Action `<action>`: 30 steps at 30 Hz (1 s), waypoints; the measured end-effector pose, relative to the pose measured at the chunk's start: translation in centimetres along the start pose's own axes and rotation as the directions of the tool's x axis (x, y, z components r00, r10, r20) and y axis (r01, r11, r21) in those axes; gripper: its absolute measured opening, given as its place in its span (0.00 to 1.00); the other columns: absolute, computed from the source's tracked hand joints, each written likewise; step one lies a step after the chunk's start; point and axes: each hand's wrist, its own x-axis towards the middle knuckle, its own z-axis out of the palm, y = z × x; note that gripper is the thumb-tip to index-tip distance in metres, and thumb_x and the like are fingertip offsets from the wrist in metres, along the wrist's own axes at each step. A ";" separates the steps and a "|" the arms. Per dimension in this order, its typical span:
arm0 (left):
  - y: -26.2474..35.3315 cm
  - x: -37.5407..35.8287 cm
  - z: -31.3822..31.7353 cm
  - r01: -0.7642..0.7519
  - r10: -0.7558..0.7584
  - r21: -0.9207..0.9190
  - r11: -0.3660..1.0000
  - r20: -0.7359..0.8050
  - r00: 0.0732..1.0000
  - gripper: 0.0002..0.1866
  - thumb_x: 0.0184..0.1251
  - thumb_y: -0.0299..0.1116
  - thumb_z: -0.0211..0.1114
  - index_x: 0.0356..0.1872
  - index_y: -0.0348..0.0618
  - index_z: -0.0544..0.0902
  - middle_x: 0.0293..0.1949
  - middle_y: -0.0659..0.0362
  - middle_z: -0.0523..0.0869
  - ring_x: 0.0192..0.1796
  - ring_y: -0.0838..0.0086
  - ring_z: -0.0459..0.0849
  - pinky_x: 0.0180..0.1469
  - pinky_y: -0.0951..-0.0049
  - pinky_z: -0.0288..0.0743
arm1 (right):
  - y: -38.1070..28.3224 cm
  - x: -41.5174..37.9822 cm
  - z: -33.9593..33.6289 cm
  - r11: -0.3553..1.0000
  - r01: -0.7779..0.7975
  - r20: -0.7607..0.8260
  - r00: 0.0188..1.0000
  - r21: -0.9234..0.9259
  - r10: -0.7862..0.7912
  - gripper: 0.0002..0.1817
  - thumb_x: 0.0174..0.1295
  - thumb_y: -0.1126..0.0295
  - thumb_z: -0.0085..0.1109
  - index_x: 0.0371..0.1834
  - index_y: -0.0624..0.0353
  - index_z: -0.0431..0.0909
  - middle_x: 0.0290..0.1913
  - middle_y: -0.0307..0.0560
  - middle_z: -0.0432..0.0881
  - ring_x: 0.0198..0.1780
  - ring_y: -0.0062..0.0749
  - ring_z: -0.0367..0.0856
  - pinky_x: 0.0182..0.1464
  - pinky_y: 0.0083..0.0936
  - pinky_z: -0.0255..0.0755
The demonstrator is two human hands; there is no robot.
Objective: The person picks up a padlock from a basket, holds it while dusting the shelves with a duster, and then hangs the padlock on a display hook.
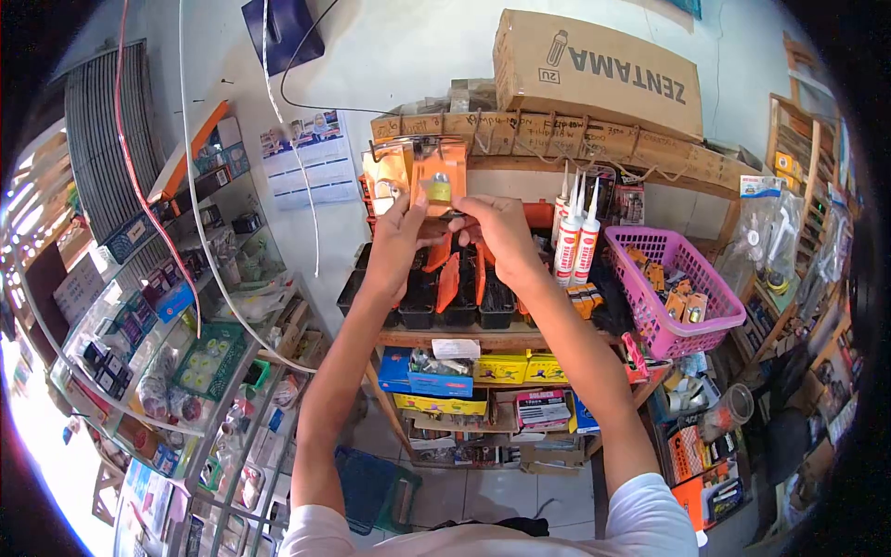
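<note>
An orange-backed pack with a small brass-coloured item that looks like a padlock (439, 188) is held up in front of the wooden rack. My left hand (399, 232) grips its lower left side, thumb up against the front. At the lower right corner my right hand (497, 227) pinches it between thumb and fingers. Just left of it is another orange-and-gold pack (386, 172), partly behind my left fingers. Black bins (455, 311) with orange pieces (448, 283) sit below and behind my hands.
White sealant tubes (577, 243) stand right of the bins, beside a pink basket (640, 316) of small boxes. A ZENTAMA carton (599, 74) lies on top of the rack. Cables (200, 204) hang at left before a glass display case (213, 390). Below, shelves hold colourful boxes (436, 376).
</note>
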 end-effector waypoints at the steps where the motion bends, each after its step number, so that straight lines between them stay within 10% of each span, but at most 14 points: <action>1: -0.5 0.1 -0.2 0.059 -0.060 0.035 0.998 0.024 0.998 0.22 0.76 0.43 0.55 0.63 0.41 0.68 0.45 0.56 0.83 0.45 0.73 0.83 0.49 0.70 0.76 | 0.6 0.0 -0.3 1.000 -0.019 -0.004 1.000 -0.010 0.019 0.11 0.64 0.70 0.59 0.35 0.69 0.83 0.26 0.47 0.84 0.23 0.23 0.78 0.27 0.19 0.70; 5: -3.7 -1.2 0.1 0.198 -0.204 -0.068 0.978 -0.093 0.975 0.36 0.74 0.46 0.56 0.71 0.44 0.46 0.55 0.50 0.76 0.56 0.62 0.79 0.52 0.59 0.77 | 4.4 1.2 -2.0 0.998 -0.055 -0.065 0.996 -0.005 0.055 0.13 0.67 0.67 0.59 0.34 0.69 0.82 0.25 0.46 0.84 0.24 0.24 0.81 0.24 0.20 0.72; 14: -7.8 -5.7 3.5 0.282 -0.291 -0.170 0.944 -0.033 0.956 0.35 0.74 0.42 0.55 0.72 0.41 0.46 0.58 0.44 0.74 0.58 0.57 0.78 0.54 0.58 0.77 | 7.4 5.7 -4.5 0.953 -0.039 -0.022 0.999 -0.300 0.034 0.26 0.67 0.52 0.58 0.27 0.69 0.82 0.19 0.47 0.84 0.17 0.25 0.79 0.21 0.23 0.72; 19: -16.9 -11.3 -1.1 0.524 -0.488 0.074 0.849 0.492 0.721 0.32 0.73 0.51 0.56 0.68 0.42 0.60 0.59 0.52 0.76 0.59 0.67 0.76 0.62 0.63 0.68 | 4.2 -0.9 -8.4 0.472 0.009 0.225 0.887 -0.882 0.403 0.34 0.65 0.38 0.51 0.19 0.61 0.81 0.17 0.40 0.82 0.16 0.25 0.78 0.22 0.27 0.72; 20: -16.0 -12.5 -1.2 0.227 -0.318 0.223 0.948 0.658 0.683 0.28 0.74 0.49 0.56 0.66 0.42 0.64 0.58 0.53 0.76 0.57 0.70 0.77 0.62 0.65 0.68 | 3.3 -2.5 -9.8 0.435 -0.015 0.238 0.819 -0.900 0.521 0.34 0.66 0.38 0.51 0.19 0.60 0.80 0.18 0.41 0.82 0.16 0.25 0.79 0.23 0.28 0.73; 21: -20.5 -14.2 -3.8 0.269 -0.444 0.355 0.895 0.753 0.485 0.28 0.72 0.49 0.57 0.64 0.41 0.66 0.58 0.53 0.76 0.56 0.68 0.77 0.56 0.64 0.73 | 2.0 -4.0 -11.3 0.365 0.000 0.223 0.791 -0.931 0.569 0.33 0.66 0.39 0.51 0.20 0.60 0.81 0.19 0.41 0.83 0.18 0.26 0.80 0.26 0.29 0.74; 23: -26.3 -19.0 -6.3 0.675 -0.744 0.470 0.569 0.643 0.180 0.31 0.70 0.50 0.61 0.64 0.39 0.67 0.53 0.52 0.79 0.47 0.66 0.82 0.48 0.60 0.78 | -0.3 -6.6 -15.2 0.193 0.088 0.187 0.790 -0.977 0.584 0.30 0.66 0.40 0.53 0.25 0.59 0.83 0.21 0.42 0.83 0.21 0.28 0.82 0.29 0.30 0.75; 25: -26.0 -22.9 -2.9 0.389 -0.965 0.886 0.252 0.204 0.163 0.34 0.67 0.54 0.62 0.63 0.37 0.67 0.47 0.49 0.82 0.38 0.63 0.85 0.42 0.56 0.79 | -4.0 -8.5 -19.7 0.106 0.044 0.098 0.803 -0.993 0.587 0.28 0.65 0.41 0.56 0.32 0.58 0.84 0.23 0.44 0.84 0.23 0.28 0.83 0.31 0.30 0.75; 27: -30.1 -28.0 -3.7 -0.132 -0.995 0.991 -0.021 -0.008 0.098 0.36 0.66 0.59 0.60 0.64 0.40 0.68 0.44 0.49 0.85 0.31 0.62 0.86 0.45 0.57 0.79 | -7.9 -9.3 -25.5 0.147 -0.195 -0.069 0.797 -0.970 0.600 0.27 0.64 0.41 0.57 0.39 0.57 0.85 0.26 0.47 0.85 0.25 0.27 0.83 0.32 0.30 0.75; 28: -36.1 -36.9 -8.2 -0.131 -0.996 0.991 -0.011 0.001 0.088 0.36 0.66 0.59 0.60 0.64 0.40 0.68 0.44 0.49 0.85 0.31 0.62 0.86 0.45 0.57 0.79 | -10.1 -9.6 -28.1 0.014 -0.193 -0.160 0.851 -0.981 0.501 0.26 0.65 0.43 0.57 0.41 0.58 0.85 0.27 0.47 0.85 0.27 0.26 0.84 0.33 0.29 0.76; 29: -40.9 -40.1 -9.4 0.486 -0.994 0.867 -0.110 -0.103 -0.041 0.35 0.65 0.62 0.58 0.65 0.48 0.69 0.49 0.53 0.85 0.38 0.61 0.87 0.45 0.54 0.78 | -11.3 -9.2 -32.0 -0.034 -0.294 -0.271 0.825 -0.955 0.496 0.26 0.66 0.45 0.57 0.41 0.60 0.84 0.27 0.46 0.85 0.28 0.27 0.85 0.33 0.29 0.76; 30: -41.0 -40.4 -8.8 0.490 -0.994 0.865 -0.107 -0.092 -0.055 0.35 0.65 0.62 0.58 0.65 0.48 0.69 0.49 0.53 0.85 0.38 0.61 0.87 0.45 0.54 0.78 | -12.1 -9.3 -35.8 -0.083 -0.309 -0.317 0.868 -0.947 0.383 0.25 0.66 0.47 0.57 0.41 0.61 0.84 0.25 0.44 0.85 0.29 0.29 0.85 0.34 0.30 0.77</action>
